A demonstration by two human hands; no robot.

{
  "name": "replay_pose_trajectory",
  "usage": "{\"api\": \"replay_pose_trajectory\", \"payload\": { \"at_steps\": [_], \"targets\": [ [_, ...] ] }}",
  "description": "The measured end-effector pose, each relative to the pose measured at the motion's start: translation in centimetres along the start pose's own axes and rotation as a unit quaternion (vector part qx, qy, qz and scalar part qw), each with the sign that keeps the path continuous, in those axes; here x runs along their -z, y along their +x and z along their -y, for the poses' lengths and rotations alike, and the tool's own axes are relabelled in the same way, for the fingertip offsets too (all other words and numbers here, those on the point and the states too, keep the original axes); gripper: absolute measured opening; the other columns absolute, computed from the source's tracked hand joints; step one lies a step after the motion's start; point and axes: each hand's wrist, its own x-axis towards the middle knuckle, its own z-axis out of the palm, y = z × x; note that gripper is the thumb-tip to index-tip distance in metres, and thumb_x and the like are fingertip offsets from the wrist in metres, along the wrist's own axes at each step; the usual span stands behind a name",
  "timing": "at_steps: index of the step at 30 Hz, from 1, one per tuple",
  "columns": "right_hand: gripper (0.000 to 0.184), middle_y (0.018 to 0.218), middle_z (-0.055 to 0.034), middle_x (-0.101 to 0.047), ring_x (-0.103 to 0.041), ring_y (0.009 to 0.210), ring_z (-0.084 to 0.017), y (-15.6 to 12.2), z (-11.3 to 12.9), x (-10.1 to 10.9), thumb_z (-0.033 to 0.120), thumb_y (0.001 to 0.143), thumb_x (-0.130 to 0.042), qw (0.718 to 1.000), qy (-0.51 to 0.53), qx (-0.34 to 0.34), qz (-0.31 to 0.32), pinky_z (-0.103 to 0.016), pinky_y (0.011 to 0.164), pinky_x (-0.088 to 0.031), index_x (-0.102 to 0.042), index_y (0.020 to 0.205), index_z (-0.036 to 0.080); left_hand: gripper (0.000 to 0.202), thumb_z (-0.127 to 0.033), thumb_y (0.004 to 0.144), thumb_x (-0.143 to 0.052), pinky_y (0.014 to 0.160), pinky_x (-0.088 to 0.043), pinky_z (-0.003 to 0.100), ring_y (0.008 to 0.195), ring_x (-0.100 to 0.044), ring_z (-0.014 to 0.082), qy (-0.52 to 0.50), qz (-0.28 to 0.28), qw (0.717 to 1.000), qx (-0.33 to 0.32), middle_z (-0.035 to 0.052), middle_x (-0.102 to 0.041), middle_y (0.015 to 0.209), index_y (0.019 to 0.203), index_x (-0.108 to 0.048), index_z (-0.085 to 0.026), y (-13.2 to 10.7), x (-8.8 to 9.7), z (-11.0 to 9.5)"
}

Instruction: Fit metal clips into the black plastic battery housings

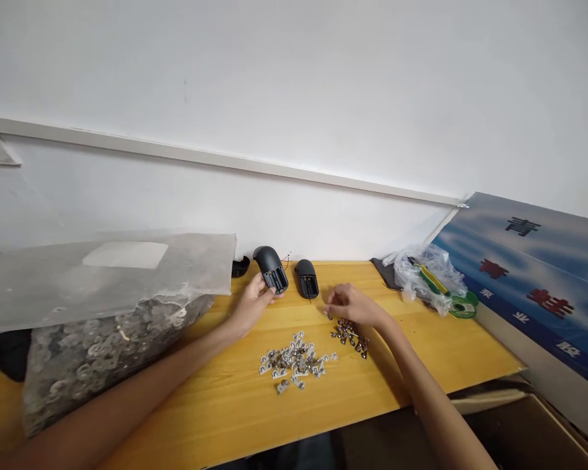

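My left hand [256, 302] grips a black plastic battery housing [273, 269] by its lower end, tilted up with its open battery slots facing me. A second black housing [306, 279] of the same kind lies on the table to its right, slots up. Over a pile of small dark metal pieces [351, 336], my right hand [351, 305] has its fingers bent together. One small piece shows just under its fingertips, and whether they hold it is hard to see. Between my forearms lies a heap of small silvery metal contacts [296, 358].
A large clear bag [108, 346] full of metal pieces stands at left. A black round part [240, 266] is by the wall. To the right are a plastic bag [424, 271], yellow-green handled cutters [432, 279], a green spool [464, 305], a blue sign [529, 281] and a cardboard box [529, 431].
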Motion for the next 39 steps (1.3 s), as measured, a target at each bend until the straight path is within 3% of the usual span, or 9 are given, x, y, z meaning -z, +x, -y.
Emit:
{"api": "replay_pose_trajectory", "payload": {
  "at_steps": [3,6,12,16,22,26,31,34,39],
  "targets": [
    [0.028,0.087,-0.0053,-0.070,-0.062,0.090,-0.026,-2.2,0.5,-0.6,0.049,0.089,-0.075,0.997,-0.073,0.002,-0.032,-0.037,0.080,-0.047,-0.068,0.081,0.023,0.049,-0.035,0.095,-0.071,0.096,-0.055,0.045,0.106,-0.078,0.0290,0.002,0.007,1.000,-0.004,0.0170,-0.075,0.131,0.139,-0.053,-0.020,0.0,0.1,0.3],
    [0.023,0.094,-0.0061,-0.071,-0.063,0.096,-0.027,-3.0,0.4,-1.4,0.044,0.096,-0.069,0.997,-0.071,-0.006,-0.039,-0.038,0.084,-0.049,-0.068,0.088,0.023,0.049,-0.033,0.096,-0.070,0.098,-0.057,0.049,0.108,-0.078,0.0303,0.001,0.004,1.000,-0.005,0.0175,-0.075,0.131,0.139,-0.050,-0.020,0.0,0.2,0.6],
    [0.018,0.093,-0.0061,-0.070,-0.063,0.096,-0.027,-2.6,0.0,-2.9,0.032,0.101,-0.059,0.994,-0.079,0.031,-0.075,-0.039,0.086,-0.050,-0.063,0.085,0.024,0.059,-0.024,0.090,-0.075,0.108,-0.056,0.054,0.116,-0.076,0.0305,-0.035,0.016,0.999,-0.018,0.0182,-0.072,0.134,0.141,-0.048,-0.020,0.4,0.0,1.4],
    [0.016,0.099,-0.0085,-0.071,-0.064,0.103,-0.029,-1.2,1.1,-2.8,0.034,0.103,-0.058,0.986,-0.082,0.081,-0.118,-0.044,0.092,-0.052,-0.065,0.091,0.025,0.062,-0.020,0.086,-0.076,0.113,-0.054,0.056,0.123,-0.073,0.0308,-0.062,0.017,0.998,-0.024,0.0167,-0.071,0.133,0.142,-0.048,-0.021,0.6,-0.2,2.1],
    [0.018,0.092,-0.0065,-0.075,-0.069,0.082,-0.022,5.5,5.1,-3.5,0.041,0.099,-0.063,0.984,0.109,0.097,-0.098,-0.038,0.078,-0.056,-0.068,0.094,0.024,0.058,-0.019,0.085,-0.078,0.113,-0.055,0.056,0.123,-0.072,0.0302,-0.075,0.005,0.997,-0.031,0.0146,-0.070,0.134,0.136,-0.052,-0.023,0.8,-0.1,2.6],
    [0.033,0.095,-0.0069,-0.079,-0.074,0.086,-0.022,8.9,6.6,-6.3,0.053,0.083,-0.081,0.942,0.306,0.077,-0.113,-0.039,0.083,-0.061,-0.073,0.094,0.023,0.059,-0.022,0.084,-0.081,0.113,-0.054,0.056,0.118,-0.073,0.0296,-0.082,-0.004,0.996,-0.028,0.0147,-0.072,0.131,0.134,-0.051,-0.022,0.7,-0.1,2.7],
    [0.041,0.090,-0.0070,-0.081,-0.077,0.082,-0.025,7.8,6.8,-9.0,0.056,0.076,-0.088,0.898,0.432,0.024,-0.080,-0.045,0.087,-0.063,-0.078,0.099,0.024,0.066,-0.022,0.088,-0.079,0.119,-0.049,0.053,0.130,-0.069,0.0304,-0.101,-0.021,0.994,-0.034,0.0164,-0.072,0.136,0.145,-0.046,-0.023,0.2,-0.4,2.2],
    [0.038,0.093,-0.0068,-0.081,-0.078,0.090,-0.026,7.0,6.8,-9.2,0.056,0.078,-0.088,0.895,0.439,0.026,-0.078,-0.047,0.095,-0.061,-0.080,0.100,0.025,0.071,-0.022,0.089,-0.078,0.120,-0.049,0.053,0.134,-0.067,0.0312,-0.091,-0.032,0.995,-0.041,0.0174,-0.069,0.143,0.151,-0.043,-0.024,-0.1,-0.4,1.8],
    [0.037,0.090,-0.0053,-0.078,-0.074,0.086,-0.024,6.9,7.0,-9.3,0.056,0.080,-0.084,0.905,0.414,0.028,-0.098,-0.045,0.090,-0.060,-0.079,0.099,0.025,0.078,-0.019,0.089,-0.074,0.122,-0.046,0.055,0.139,-0.063,0.0320,-0.092,-0.046,0.994,-0.047,0.0172,-0.065,0.149,0.158,-0.039,-0.026,-0.3,-0.3,1.6]
  ]
}}
